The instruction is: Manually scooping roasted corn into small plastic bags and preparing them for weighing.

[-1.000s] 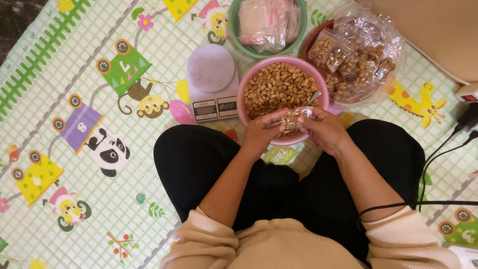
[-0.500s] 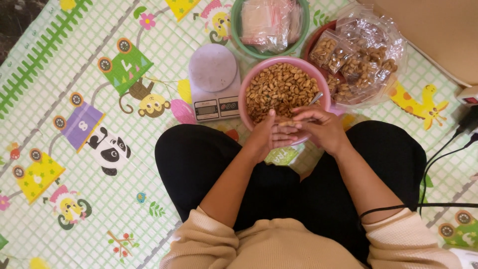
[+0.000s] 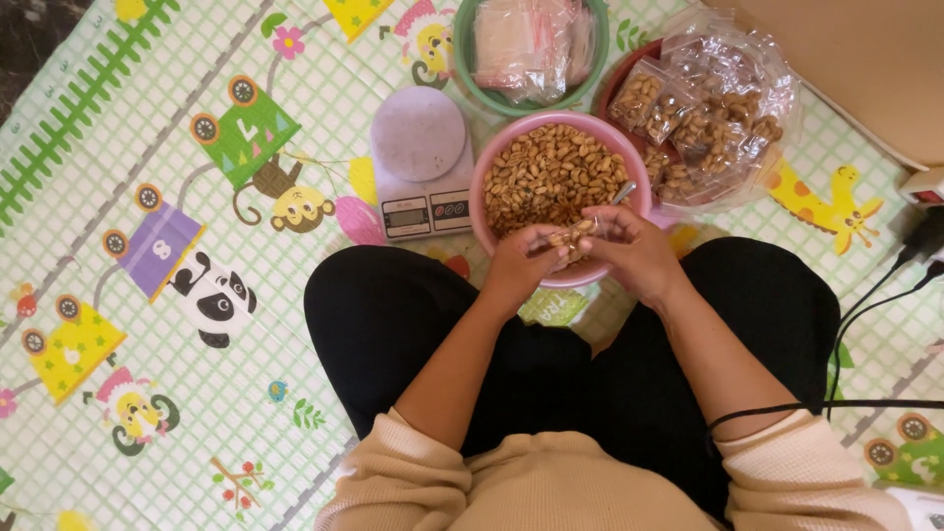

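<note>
**Foam, plastic and peanuts: floor station, listed by size**

Foam play mat (image 3: 177,324), pale green with cartoon animals, train cars and a fence strip, covers the floor beneath us. We sit on it cross-legged in black trousers and a beige long-sleeved top, sleeves pushed up the forearms.

Tan flat surface (image 3: 865,69), upper right corner; we cannot tell what it is.

Clear bag of packed peanut packets (image 3: 723,118), bulging, in a reddish bowl of which only the rim shows, just right of the pink bowl.

Pink bowl (image 3: 487,211), round, heaped with shelled peanuts (image 3: 551,172), directly ahead of our knees. A metal spoon handle (image 3: 623,193) pokes out near its right edge.

Green bowl (image 3: 467,74), top centre, holding a stack of empty clear pouches (image 3: 531,39).

Digital kitchen scale (image 3: 423,162), white with a round platform, touching or just beside the pink bowl on its left.

Black cables (image 3: 875,305), running in from the right edge across our right leg.

Our left hand (image 3: 519,261) and right hand (image 3: 634,251) meet over the near rim of the pink bowl. Fingers of both are pinched narrowly on one small clear pouch (image 3: 575,236) holding a few peanuts, held between the two hands just above the rim.
</note>
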